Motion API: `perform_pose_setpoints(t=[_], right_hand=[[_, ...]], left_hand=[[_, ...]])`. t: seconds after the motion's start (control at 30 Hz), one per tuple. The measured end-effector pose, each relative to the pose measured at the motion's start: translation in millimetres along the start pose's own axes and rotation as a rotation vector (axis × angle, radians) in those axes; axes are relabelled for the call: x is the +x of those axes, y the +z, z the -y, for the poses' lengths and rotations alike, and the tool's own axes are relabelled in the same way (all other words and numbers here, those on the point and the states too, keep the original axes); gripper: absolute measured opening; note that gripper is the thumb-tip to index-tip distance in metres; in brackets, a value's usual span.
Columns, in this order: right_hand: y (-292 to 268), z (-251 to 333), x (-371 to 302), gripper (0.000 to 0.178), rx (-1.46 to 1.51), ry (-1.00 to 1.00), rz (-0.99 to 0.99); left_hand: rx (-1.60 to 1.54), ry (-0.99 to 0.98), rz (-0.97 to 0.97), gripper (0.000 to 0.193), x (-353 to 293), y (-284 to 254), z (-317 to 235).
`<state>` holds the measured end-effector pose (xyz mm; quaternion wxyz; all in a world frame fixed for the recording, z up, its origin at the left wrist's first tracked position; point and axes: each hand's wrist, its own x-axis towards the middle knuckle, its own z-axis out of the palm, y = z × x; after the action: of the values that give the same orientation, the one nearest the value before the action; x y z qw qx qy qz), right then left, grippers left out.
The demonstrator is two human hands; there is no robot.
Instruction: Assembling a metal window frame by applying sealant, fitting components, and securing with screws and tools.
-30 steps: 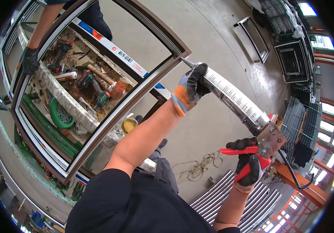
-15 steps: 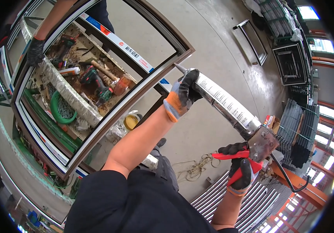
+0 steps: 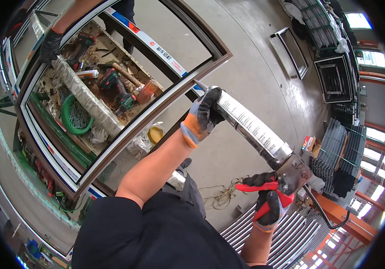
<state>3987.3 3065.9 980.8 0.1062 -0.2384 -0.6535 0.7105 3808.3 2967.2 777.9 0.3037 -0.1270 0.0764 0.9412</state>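
Your left hand (image 3: 204, 112) grips the caulking gun's (image 3: 257, 145) front, likely steadying its nozzle (image 3: 201, 84) near the brown window frame (image 3: 127, 144); right hand (image 3: 267, 199) clasps the red handles (image 3: 248, 188).

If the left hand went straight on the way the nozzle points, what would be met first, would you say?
Probably the brown frame's near rail: the nozzle ahead of the left hand overlaps it in view, though depth, and whether they touch, is unclear.

Open room over the floor (image 3: 264, 83) beyond the caulking gun (image 3: 252, 125) — leftward, the brown frame (image 3: 154, 121) bars the way.
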Motion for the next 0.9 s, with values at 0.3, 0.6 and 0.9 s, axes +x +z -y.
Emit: perform_pose_setpoints(t=[0.3,0.6,0.9], right_hand=[[-1,-17,-33,0.039,0.015,-0.012,0.106],[9,-20,-64,0.036,0.007,-0.047,0.161],[11,-33,-104,0.034,-0.035,-0.095,0.198]], left_hand=[[0.018,0.035,0.030,0.022,-37,-5,-9],[0.060,0.044,0.068,0.029,-70,-19,-15],[0.089,0.097,-0.016,0.030,-103,-34,-16]])
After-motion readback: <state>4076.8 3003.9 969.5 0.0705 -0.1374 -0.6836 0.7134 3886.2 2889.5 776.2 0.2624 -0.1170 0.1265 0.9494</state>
